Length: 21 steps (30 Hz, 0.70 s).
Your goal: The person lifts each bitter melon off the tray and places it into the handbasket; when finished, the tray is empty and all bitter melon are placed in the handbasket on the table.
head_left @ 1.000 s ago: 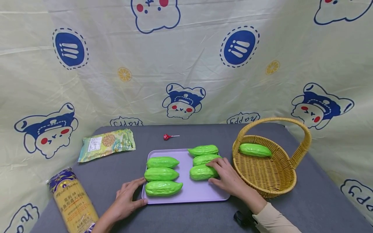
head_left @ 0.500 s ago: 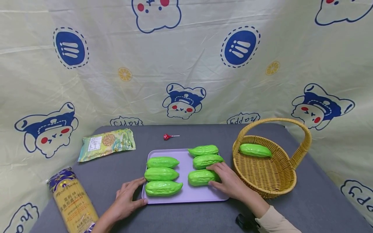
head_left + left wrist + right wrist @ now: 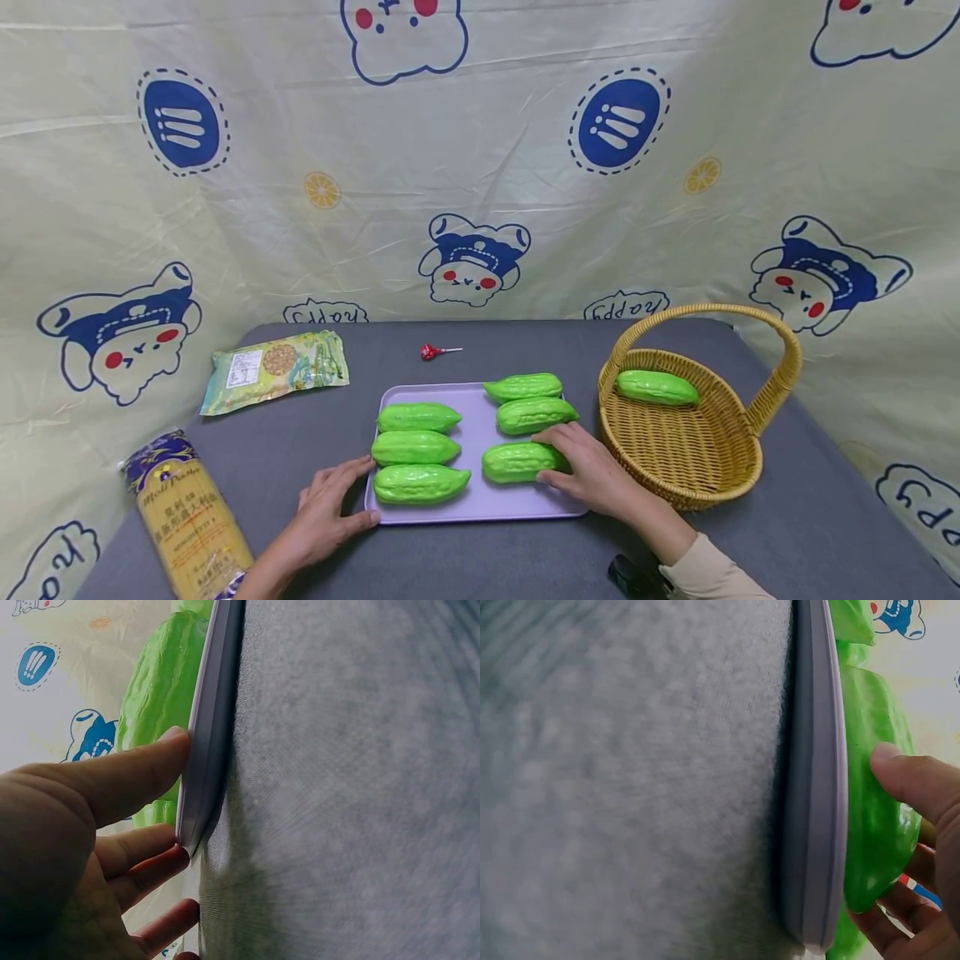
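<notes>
In the head view, my right hand (image 3: 588, 471) holds the near-right green bitter melon (image 3: 521, 462) by its right end, thumb in front and fingers behind. The right wrist view shows the thumb on that bitter melon (image 3: 874, 787). It lies on a lilac tray (image 3: 480, 508). Behind it on the tray are two more bitter melons (image 3: 534, 415), close together. Three others (image 3: 422, 485) line up on the tray's left half. My left hand (image 3: 326, 508) rests against the tray's left edge with fairly straight fingers; its thumb (image 3: 161, 761) touches the rim in the left wrist view.
A wicker basket (image 3: 678, 446) with an arched handle stands right of the tray, one bitter melon (image 3: 657, 387) inside. Pasta in a bag (image 3: 191, 521) lies at left, behind it a green food packet (image 3: 277, 372). A red lollipop (image 3: 429, 352) lies behind the tray.
My right hand has drawn the near-right bitter melon toward me and slightly left, widening the gap to the two behind it. My left hand and the tray stay put.
</notes>
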### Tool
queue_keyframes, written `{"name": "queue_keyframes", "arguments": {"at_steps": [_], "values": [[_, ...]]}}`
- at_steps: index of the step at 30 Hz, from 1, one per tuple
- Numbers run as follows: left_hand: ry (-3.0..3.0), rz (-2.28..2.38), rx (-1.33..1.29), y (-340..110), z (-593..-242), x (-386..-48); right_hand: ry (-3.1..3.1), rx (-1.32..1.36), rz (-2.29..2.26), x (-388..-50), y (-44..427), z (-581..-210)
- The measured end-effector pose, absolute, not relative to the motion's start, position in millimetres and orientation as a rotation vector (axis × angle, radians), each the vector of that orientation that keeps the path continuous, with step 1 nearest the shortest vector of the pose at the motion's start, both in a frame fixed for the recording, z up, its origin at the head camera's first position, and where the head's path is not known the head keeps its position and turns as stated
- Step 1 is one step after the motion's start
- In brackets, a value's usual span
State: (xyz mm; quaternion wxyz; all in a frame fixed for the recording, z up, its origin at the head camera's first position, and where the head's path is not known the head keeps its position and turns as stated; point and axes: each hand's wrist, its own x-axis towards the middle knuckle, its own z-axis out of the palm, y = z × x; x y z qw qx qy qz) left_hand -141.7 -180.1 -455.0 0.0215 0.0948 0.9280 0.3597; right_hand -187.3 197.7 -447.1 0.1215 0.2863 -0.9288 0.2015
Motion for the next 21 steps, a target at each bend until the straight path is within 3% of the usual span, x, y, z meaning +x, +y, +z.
{"name": "queue_keyframes", "arguments": {"at_steps": [21], "values": [[2.868,1.112,0.291,-180,-454,-142,-2.414,0.861,0.634,-172,222,-395]]}}
